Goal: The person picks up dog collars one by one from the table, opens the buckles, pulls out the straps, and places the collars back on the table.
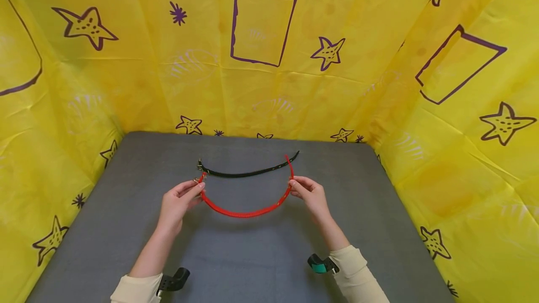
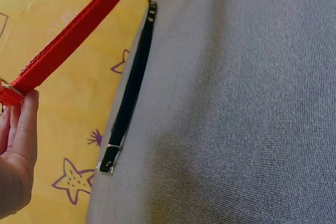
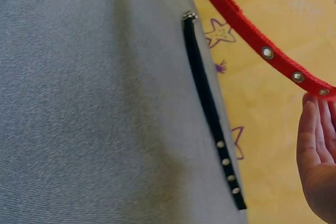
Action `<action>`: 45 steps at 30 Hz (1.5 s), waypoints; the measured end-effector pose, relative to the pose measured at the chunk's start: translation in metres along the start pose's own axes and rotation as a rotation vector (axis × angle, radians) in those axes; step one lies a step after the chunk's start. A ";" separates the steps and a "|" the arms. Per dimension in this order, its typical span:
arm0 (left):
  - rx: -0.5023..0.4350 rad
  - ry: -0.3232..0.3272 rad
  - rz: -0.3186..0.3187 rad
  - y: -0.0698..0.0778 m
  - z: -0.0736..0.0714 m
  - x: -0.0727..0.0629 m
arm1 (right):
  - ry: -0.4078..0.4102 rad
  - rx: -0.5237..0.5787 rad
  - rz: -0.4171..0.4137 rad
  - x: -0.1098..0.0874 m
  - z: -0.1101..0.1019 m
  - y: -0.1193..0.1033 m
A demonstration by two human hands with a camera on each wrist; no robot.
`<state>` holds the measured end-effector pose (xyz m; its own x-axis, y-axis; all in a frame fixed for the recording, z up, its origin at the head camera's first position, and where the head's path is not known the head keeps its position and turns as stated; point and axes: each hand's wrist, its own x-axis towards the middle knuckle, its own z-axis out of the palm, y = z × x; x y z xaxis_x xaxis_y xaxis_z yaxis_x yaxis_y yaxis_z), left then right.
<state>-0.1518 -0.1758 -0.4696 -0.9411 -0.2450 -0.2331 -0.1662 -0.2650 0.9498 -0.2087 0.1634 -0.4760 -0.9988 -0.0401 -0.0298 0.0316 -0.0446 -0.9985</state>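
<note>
A red collar (image 1: 248, 214) with metal eyelets hangs in a downward curve between both hands, raised over the grey table. My left hand (image 1: 178, 202) pinches its buckle end between thumb and fingers. Near the eyelets at the other end, my right hand (image 1: 310, 196) pinches the strap, whose tip sticks up past the fingers. In the right wrist view the eyelets on the red collar (image 3: 267, 52) show plainly. Behind it a black collar (image 1: 244, 175) lies on the table, its buckle at the left and its eyelet end at the right.
The grey table (image 1: 261, 265) reaches back to a yellow cloth wall (image 1: 269, 92) printed with purple starfish and frames. More yellow cloth closes in the left and right sides. Black straps with mounts sit at both wrists, by the cream sleeves (image 1: 141, 289).
</note>
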 end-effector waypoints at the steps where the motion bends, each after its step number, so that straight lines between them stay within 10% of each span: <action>1: -0.005 0.004 -0.008 0.000 -0.001 0.001 | 0.010 0.026 0.010 0.001 -0.001 0.002; 23: 0.053 0.034 -0.120 -0.014 -0.019 0.021 | 0.165 0.281 0.227 0.013 -0.026 0.034; 37: 0.184 -0.009 -0.223 -0.026 -0.029 0.030 | 0.177 0.096 0.336 0.014 -0.037 0.054; 45: 0.336 -0.020 -0.166 -0.040 -0.030 0.038 | 0.143 0.061 0.399 0.018 -0.041 0.066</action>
<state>-0.1722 -0.2029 -0.5226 -0.8981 -0.2049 -0.3891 -0.4016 0.0221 0.9155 -0.2265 0.2007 -0.5446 -0.9028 0.0723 -0.4239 0.4149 -0.1127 -0.9028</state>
